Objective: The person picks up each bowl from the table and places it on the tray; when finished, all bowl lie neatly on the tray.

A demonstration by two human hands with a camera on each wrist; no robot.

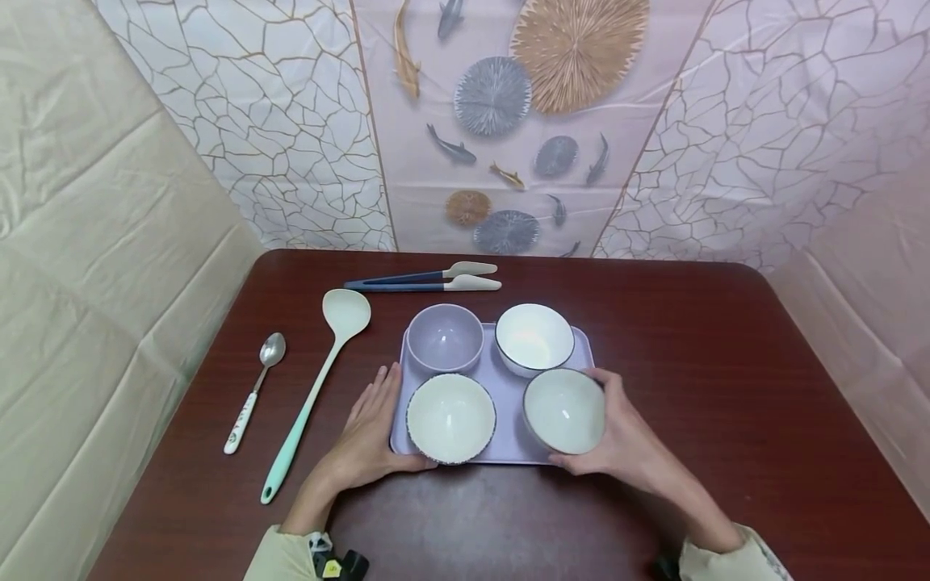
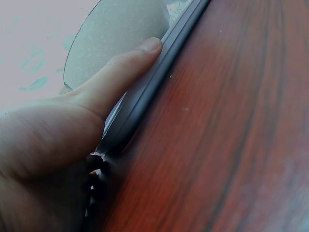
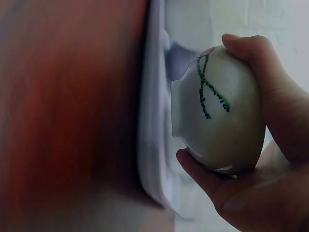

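Note:
My right hand (image 1: 623, 436) grips a white bowl (image 1: 564, 410) at the tray's near right corner, thumb and fingers spread round its side. In the right wrist view, green sprigs decorate this bowl's outside (image 3: 217, 92), and its foot is close over the tray. My left hand (image 1: 369, 436) rests against the left edge of the lilac tray (image 1: 508, 440), fingers straight, thumb along the near edge beside a dark-rimmed white bowl (image 1: 451, 418). Behind these, a lilac bowl (image 1: 446, 339) and another white bowl (image 1: 534, 336) stand on the tray.
Left of the tray lie a ladle (image 1: 314, 395) with a mint handle and a metal spoon (image 1: 250, 399) with a white patterned handle. Blue tongs (image 1: 414, 282) with pale tips lie behind the tray. Fabric walls (image 1: 305, 129) border the dark wooden table (image 1: 697, 339).

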